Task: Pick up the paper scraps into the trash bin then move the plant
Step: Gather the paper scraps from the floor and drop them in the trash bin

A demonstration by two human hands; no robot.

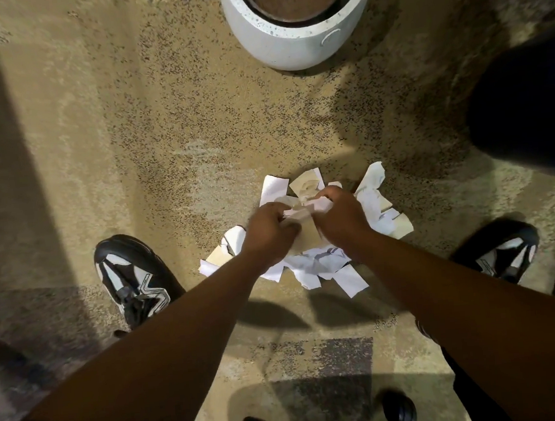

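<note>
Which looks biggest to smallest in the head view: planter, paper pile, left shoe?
1. Paper pile, the widest spread, partly under the hands.
2. Planter, cut off at the top edge, so this is unsure.
3. Left shoe.

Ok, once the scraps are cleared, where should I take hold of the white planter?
Probably the planter by its rim, two hands on opposite sides, from above. Its wall curves smoothly inward toward the base and shows no handles, so only the lip gives a hold. It may be heavy.
</note>
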